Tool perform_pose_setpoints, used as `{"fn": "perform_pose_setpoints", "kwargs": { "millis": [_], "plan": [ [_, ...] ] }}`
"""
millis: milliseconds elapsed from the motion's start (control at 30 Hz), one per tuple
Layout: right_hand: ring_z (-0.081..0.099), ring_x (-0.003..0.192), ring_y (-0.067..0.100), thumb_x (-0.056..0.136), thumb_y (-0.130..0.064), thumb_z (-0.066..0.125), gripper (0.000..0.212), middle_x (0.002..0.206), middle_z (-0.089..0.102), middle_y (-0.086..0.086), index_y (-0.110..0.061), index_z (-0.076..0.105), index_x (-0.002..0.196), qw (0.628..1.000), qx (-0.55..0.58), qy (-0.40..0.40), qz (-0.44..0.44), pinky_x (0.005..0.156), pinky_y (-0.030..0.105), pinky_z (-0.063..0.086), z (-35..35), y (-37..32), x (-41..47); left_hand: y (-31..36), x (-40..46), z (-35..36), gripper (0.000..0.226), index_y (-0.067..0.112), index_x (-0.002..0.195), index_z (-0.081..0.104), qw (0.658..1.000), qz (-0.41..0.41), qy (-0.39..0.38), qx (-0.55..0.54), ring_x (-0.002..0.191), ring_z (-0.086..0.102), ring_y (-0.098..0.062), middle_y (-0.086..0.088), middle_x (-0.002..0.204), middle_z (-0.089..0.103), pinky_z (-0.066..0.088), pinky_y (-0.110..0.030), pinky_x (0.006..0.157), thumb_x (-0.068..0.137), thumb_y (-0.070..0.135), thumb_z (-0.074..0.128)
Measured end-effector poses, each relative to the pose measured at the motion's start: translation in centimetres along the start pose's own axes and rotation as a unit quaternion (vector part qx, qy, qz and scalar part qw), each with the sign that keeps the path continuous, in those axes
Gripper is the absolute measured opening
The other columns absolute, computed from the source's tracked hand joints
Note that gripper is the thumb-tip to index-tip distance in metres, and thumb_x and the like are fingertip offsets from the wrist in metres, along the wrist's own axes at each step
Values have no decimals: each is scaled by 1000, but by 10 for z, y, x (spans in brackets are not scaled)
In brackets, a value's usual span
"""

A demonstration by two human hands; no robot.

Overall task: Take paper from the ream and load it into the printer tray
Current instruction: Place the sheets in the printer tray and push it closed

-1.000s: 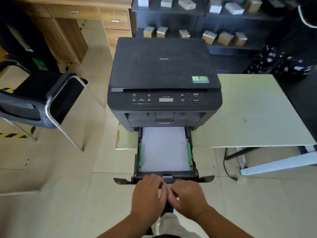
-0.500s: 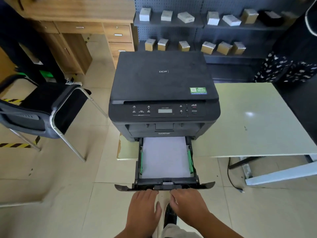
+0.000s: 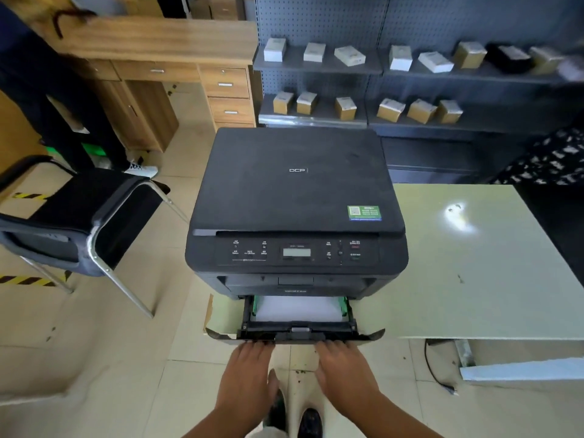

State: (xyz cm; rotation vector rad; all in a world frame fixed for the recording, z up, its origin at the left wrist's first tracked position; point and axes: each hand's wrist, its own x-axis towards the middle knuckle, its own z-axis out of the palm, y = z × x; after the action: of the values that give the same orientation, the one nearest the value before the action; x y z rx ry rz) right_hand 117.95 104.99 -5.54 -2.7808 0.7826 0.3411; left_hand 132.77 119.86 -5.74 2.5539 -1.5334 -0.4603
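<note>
A black printer (image 3: 297,197) stands at the left end of a pale green table (image 3: 474,263). Its paper tray (image 3: 368,336) sticks out only a short way at the bottom front, and a strip of white paper (image 3: 297,309) shows inside between green guides. My left hand (image 3: 249,371) and my right hand (image 3: 344,366) lie flat with fingers together, fingertips against the tray's front lip, one on each side of its middle. Neither hand holds anything. No ream is in view.
A black chair (image 3: 82,216) with a metal frame stands to the left. A wooden desk (image 3: 177,71) and a person's dark legs (image 3: 57,99) are behind it. Dark shelves (image 3: 410,90) with small boxes fill the back. A cable (image 3: 436,371) hangs under the table.
The tray has slid most of the way into the printer, leaving far less paper showing. My hands have spread apart and moved forward against its front edge.
</note>
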Motion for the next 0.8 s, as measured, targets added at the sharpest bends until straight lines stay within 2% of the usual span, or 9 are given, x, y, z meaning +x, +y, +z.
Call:
{"fn": "perform_pose_setpoints", "kwargs": {
  "millis": [67, 167, 333, 367, 433, 467, 533, 700, 800],
  "plan": [
    [69, 80, 21, 64, -23, 74, 45, 90, 73, 1, -15, 68, 107, 1000, 4, -6, 22, 78, 37, 59, -2, 5, 13, -8, 14, -3, 50, 17, 119, 61, 1000, -19, 1, 3, 103, 60, -17, 3, 111, 67, 48, -36, 97, 71, 33, 59],
    [65, 105, 29, 66, -18, 68, 63, 111, 69, 4, -12, 59, 128, 999, 8, 1, 52, 101, 42, 52, -7, 13, 32, -20, 36, -11, 59, 13, 124, 59, 999, -37, 3, 12, 110, 59, -20, -2, 119, 66, 46, -36, 100, 69, 32, 64],
    [60, 115, 33, 73, -26, 61, 61, 122, 63, 6, -12, 54, 132, 998, -3, -3, 65, 107, 46, 46, -10, 23, 55, -39, 63, -21, 59, 13, 121, 61, 999, -34, 11, 9, 107, 61, -22, -2, 114, 67, 46, -35, 100, 66, 34, 67],
    [57, 121, 34, 75, -29, 60, 64, 127, 61, 7, -12, 51, 137, 997, -3, -9, 74, 110, 48, 42, -11, 21, 57, -41, 64, -20, 61, 13, 122, 60, 999, -29, 14, 9, 110, 61, -23, -3, 116, 66, 42, -34, 104, 66, 35, 66],
    [41, 136, 33, 84, -34, 54, 68, 144, 48, 5, -17, 35, 148, 997, -16, -27, 74, 119, 52, 26, -13, 20, 62, -45, 62, -12, 66, 10, 131, 53, 1000, -4, 24, 5, 119, 55, -25, -5, 127, 61, 24, -34, 115, 71, 36, 62],
    [34, 140, 31, 89, -35, 49, 67, 150, 40, 2, -20, 28, 151, 996, -15, -40, 74, 121, 50, 19, -14, 21, 64, -46, 58, -9, 69, 9, 136, 48, 1000, 6, 18, 7, 124, 51, -26, -7, 133, 57, 15, -33, 114, 73, 37, 58],
    [26, 144, 28, 92, -37, 47, 68, 155, 31, -1, -24, 19, 153, 996, -14, -47, 71, 123, 46, 13, -18, 23, 63, -49, 54, -2, 76, 8, 142, 38, 1000, 11, -1, 14, 133, 42, -27, -9, 142, 49, 8, -34, 111, 76, 43, 53],
    [20, 147, 27, 95, -38, 47, 74, 162, 21, 2, -20, 10, 156, 996, 5, -39, 74, 124, 41, 11, -21, 17, 51, -47, 45, 1, 74, 9, 142, 38, 999, 6, -21, 38, 136, 37, -27, -9, 146, 44, 6, -37, 112, 79, 48, 43],
    [28, 144, 25, 93, -36, 52, 75, 158, 30, 2, -19, 14, 156, 995, 45, -4, 88, 122, 37, 19, -21, 18, 39, -37, 35, -7, 68, 12, 144, 34, 999, 0, -2, 32, 137, 35, -27, -7, 148, 41, 18, -40, 117, 83, 43, 40]
  ]
}}
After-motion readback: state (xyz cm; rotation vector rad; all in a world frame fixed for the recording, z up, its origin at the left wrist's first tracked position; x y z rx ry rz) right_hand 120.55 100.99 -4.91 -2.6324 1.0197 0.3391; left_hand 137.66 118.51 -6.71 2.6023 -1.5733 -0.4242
